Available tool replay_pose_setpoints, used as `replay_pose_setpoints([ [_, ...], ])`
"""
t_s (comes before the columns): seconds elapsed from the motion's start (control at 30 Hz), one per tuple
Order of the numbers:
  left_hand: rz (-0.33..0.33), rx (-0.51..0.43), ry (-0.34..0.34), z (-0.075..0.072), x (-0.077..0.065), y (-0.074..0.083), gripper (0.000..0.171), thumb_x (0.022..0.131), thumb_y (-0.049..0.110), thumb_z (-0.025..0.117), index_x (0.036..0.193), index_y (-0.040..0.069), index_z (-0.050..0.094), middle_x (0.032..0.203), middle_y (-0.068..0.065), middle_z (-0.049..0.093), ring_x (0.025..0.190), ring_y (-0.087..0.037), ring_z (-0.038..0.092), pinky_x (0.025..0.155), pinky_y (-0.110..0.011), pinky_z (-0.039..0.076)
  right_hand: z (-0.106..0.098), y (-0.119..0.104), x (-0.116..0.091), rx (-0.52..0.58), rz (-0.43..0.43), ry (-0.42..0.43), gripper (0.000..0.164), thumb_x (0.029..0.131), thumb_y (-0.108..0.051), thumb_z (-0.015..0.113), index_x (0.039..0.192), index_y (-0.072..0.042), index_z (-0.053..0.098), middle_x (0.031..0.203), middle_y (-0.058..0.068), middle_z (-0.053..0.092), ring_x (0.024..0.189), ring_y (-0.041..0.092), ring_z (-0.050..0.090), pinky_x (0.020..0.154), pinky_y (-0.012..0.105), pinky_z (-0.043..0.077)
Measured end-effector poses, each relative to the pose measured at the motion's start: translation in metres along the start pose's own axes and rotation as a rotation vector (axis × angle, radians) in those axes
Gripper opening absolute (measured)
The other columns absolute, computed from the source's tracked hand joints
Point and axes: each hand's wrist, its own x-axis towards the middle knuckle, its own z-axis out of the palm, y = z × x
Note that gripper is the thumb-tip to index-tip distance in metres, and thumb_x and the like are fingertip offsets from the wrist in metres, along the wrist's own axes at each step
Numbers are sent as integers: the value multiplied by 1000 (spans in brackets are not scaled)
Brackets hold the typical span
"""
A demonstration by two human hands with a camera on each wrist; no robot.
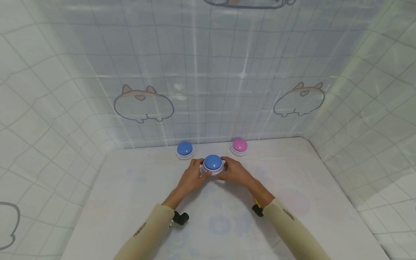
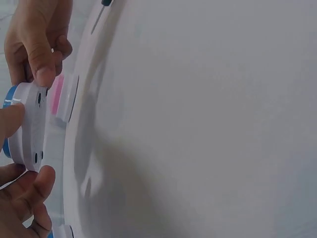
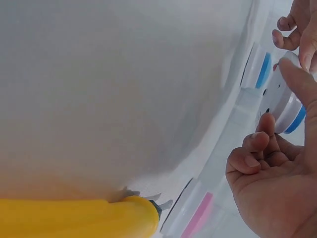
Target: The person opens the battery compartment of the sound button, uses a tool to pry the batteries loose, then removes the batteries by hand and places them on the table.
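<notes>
Beige sleeves [image 1: 147, 231] nearest, reaching in from the bottom of the head view and angled toward the middle. Left hand [image 1: 191, 177] and right hand [image 1: 238, 172] grip a blue button [image 1: 213, 162] just below centre frame, thumbs and curled fingers pinching its white rim from opposite sides. Rim hold presumably chosen so the dome is left uncovered, facing up; support from two sides should steady it. Underside shows in the left wrist view (small dark slots visible), so I judge it lifted off the table [image 1: 211, 242]. Slightly higher in the head view: a second blue button [image 1: 185, 148] to the left, a pink button [image 1: 239, 145] to the right, both dome-up near the far edge, spaced so that neither seems to crowd the grip.
</notes>
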Motion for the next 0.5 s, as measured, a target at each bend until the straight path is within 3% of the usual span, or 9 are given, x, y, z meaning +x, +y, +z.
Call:
replay_pose_setpoints([
  [0.2, 7, -16, -10, 0, -7, 3, 65, 97, 45, 66, 144, 4, 47, 130, -15, 53, 85, -16, 55, 73, -33, 48, 0, -4, -12, 10, 3, 21, 75, 78, -32, 88, 140, -4, 54, 83, 0, 58, 72, 14, 54, 60, 27, 46],
  [0.5, -1, -101, 29, 0, -16, 4, 59, 96, 44, 67, 139, 7, 53, 128, -10, 59, 92, -20, 59, 76, -34, 47, 1, -8, -28, 16, 30, 65, 70, 80, -40, 85, 134, -4, 60, 85, -2, 61, 73, 12, 55, 60, 27, 47],
])
